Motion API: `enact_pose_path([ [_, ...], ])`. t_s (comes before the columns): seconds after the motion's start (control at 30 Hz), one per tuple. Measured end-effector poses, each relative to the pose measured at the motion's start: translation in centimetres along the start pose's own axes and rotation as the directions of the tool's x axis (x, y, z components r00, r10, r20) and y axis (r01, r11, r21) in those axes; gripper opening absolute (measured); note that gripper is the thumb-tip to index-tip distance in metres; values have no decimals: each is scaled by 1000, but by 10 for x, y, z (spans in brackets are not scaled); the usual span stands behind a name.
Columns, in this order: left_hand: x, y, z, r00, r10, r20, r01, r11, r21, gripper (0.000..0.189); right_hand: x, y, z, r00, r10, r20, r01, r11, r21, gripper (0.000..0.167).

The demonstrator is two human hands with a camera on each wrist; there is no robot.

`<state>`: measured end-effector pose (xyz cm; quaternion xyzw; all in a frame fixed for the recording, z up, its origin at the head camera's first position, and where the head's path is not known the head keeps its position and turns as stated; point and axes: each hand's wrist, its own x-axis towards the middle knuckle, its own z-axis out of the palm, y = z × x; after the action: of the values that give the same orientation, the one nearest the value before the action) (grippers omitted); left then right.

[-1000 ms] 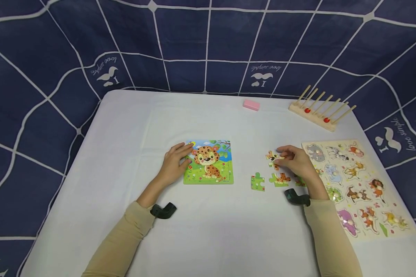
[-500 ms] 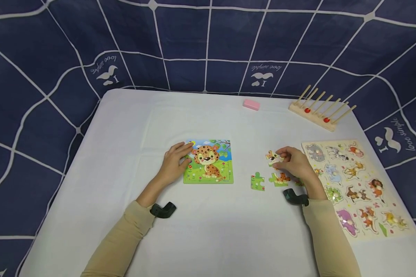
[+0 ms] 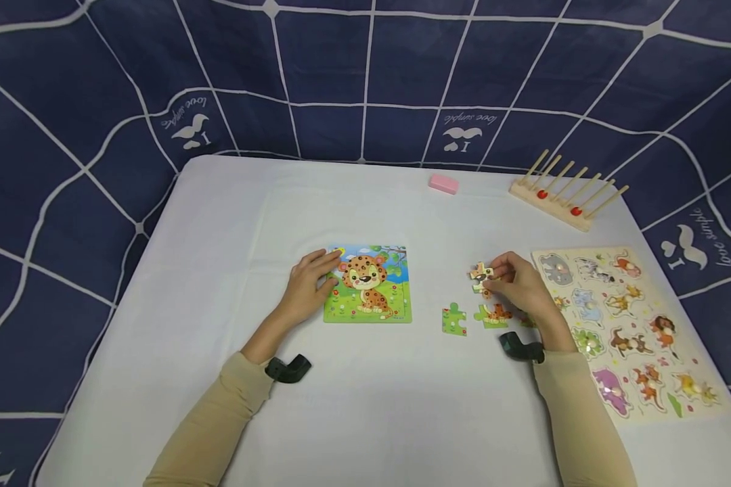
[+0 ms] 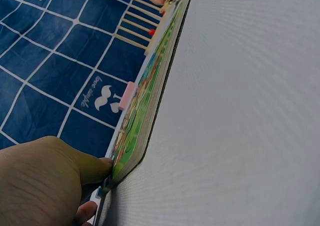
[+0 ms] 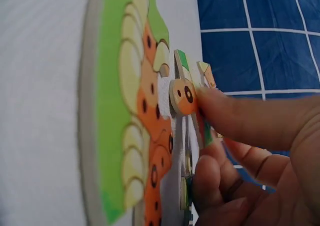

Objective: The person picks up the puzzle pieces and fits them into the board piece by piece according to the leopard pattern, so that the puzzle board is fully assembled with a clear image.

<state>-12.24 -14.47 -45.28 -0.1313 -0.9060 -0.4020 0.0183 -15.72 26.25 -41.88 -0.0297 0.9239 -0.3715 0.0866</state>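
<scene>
My left hand rests on the left edge of a square jigsaw puzzle showing a leopard on grass. Its fingers lie relaxed by the upper left corner, and the thumb touches the side in the left wrist view. To the right, my right hand pinches a small jigsaw piece between thumb and fingers. In the right wrist view, an orange spotted knob shows beside the thumb. Close below lie a green piece with orange paws and a green flowered piece. Another piece is partly hidden under the right wrist.
A large animal peg board lies to the right, beside the right forearm. At the back right stands a wooden rack with upright sticks and red beads. A pink block sits near the table's far edge.
The jigsaw piece at my right fingertips has tilted a little, and the right hand has shifted slightly. My left hand keeps its place on the leopard puzzle.
</scene>
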Motion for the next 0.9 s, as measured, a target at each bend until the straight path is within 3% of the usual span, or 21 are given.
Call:
enact_pose_path([
  [0.17,1,-1,0,1000,6,-5,-6,1000,3,44,-3,-6,-6,997,-28,-67,33,997,65,20],
  [0.37,1,-2,0,1000,6,-3,-6,1000,1,44,-4,-24,-3,994,-7,-113,23,990,137,22],
  [0.6,0,-1,2,1000,2,-9,-2,1000,-2,45,8,-58,23,995,21,-95,-3,983,184,21],
  [0.9,0,0,0,1000,4,-6,-4,1000,2,44,15,-107,69,999,-45,-12,46,969,244,16],
])
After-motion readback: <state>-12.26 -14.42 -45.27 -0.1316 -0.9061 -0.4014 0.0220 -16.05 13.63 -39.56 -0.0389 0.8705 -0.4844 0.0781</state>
